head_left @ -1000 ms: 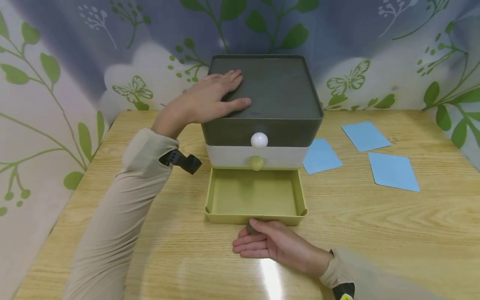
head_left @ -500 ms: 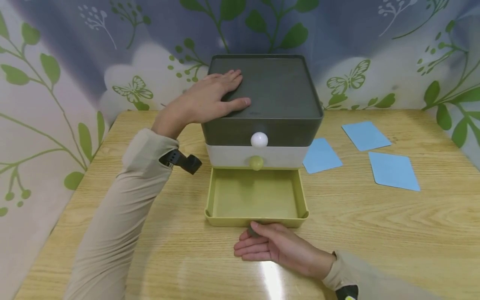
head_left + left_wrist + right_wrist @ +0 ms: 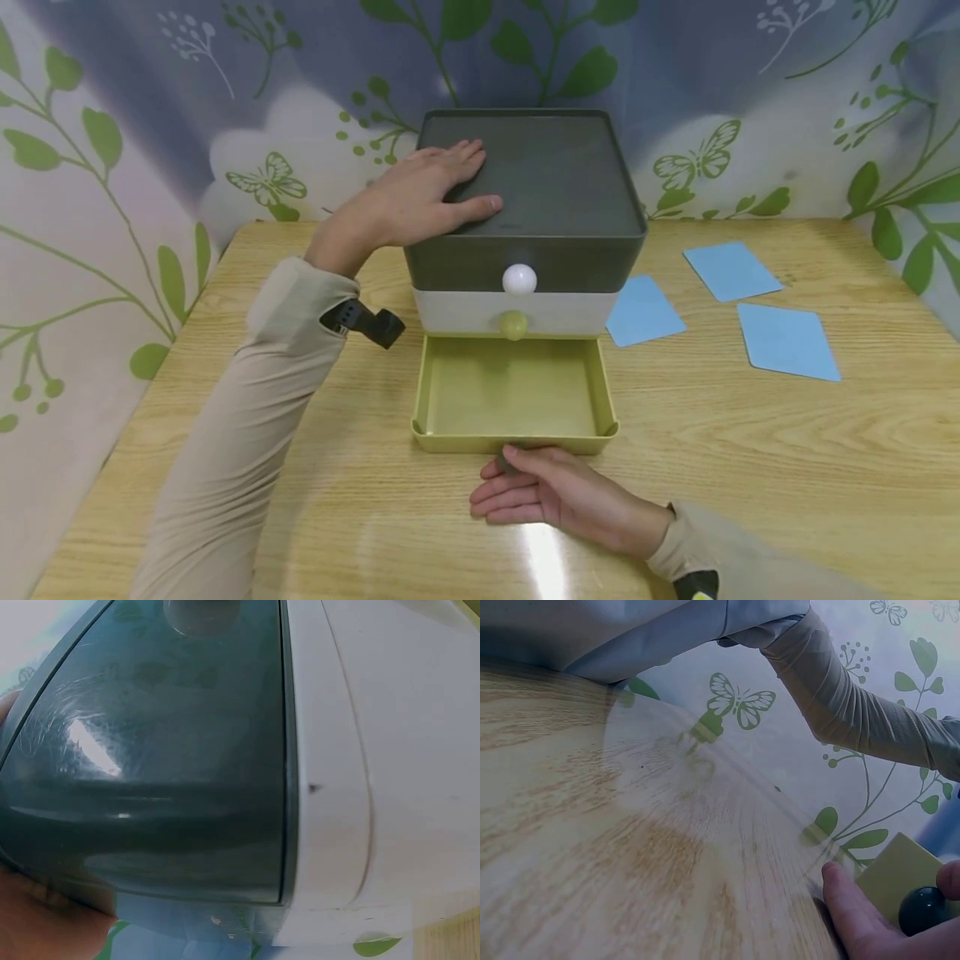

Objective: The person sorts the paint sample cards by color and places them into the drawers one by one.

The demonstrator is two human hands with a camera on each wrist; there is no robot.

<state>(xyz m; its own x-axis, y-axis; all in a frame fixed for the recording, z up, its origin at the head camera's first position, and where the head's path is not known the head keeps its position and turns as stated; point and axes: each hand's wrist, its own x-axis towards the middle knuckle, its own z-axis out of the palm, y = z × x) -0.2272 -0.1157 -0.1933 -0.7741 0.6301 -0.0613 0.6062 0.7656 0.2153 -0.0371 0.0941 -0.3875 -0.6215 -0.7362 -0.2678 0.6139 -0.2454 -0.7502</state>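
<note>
A small drawer box (image 3: 555, 179) with a dark grey top tier and a white middle tier stands at the back of the table. Its bottom yellow-green drawer (image 3: 517, 392) is pulled out, and nothing lies inside. My left hand (image 3: 423, 192) rests flat on the box's lid, fingers spread near the left edge. In front of the drawer, my right hand (image 3: 551, 492) pinches the dark round drawer knob (image 3: 924, 910) between thumb and index finger, the other fingers extended. A white knob (image 3: 519, 279) and a yellow-green knob (image 3: 513, 325) mark the upper drawers.
Blue square cards (image 3: 731, 271) lie on the wooden table (image 3: 750, 467) to the right of the box, one of them close against its side. Behind hangs a curtain (image 3: 322, 100) printed with leaves and butterflies.
The bottom drawer has come slightly further towards me with my right hand on its knob. My left hand has stayed in place on the lid.
</note>
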